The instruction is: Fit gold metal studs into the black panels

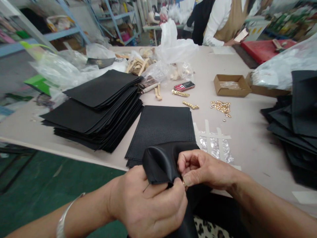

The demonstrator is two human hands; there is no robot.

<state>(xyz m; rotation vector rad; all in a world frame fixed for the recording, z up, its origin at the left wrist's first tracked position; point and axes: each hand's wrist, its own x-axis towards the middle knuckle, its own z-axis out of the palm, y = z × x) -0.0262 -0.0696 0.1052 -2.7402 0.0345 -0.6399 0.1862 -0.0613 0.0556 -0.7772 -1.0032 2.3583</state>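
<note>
- Left grip (pixel 146 201): a black leatherette panel (pixel 160 162) is being clamped and folded over in the fingers, held just past the desk's front edge.
- Right grip (pixel 205 168): thumb and forefinger are being pressed together at the panel's edge, on a small gold stud (pixel 183 182) – partly hidden.
- Desk (pixel 247 132): a low stack of black panels (pixel 158 132) is lying just ahead of the hands; a taller stack (pixel 99 105) is sitting to its left.
- Loose gold studs (pixel 221 107) are lying farther on, near a cardboard box (pixel 231 85); a red mobile phone (pixel 184 86) is resting beside them.
- A co-worker's white sleeve (pixel 213 33) is showing across the desk.
</note>
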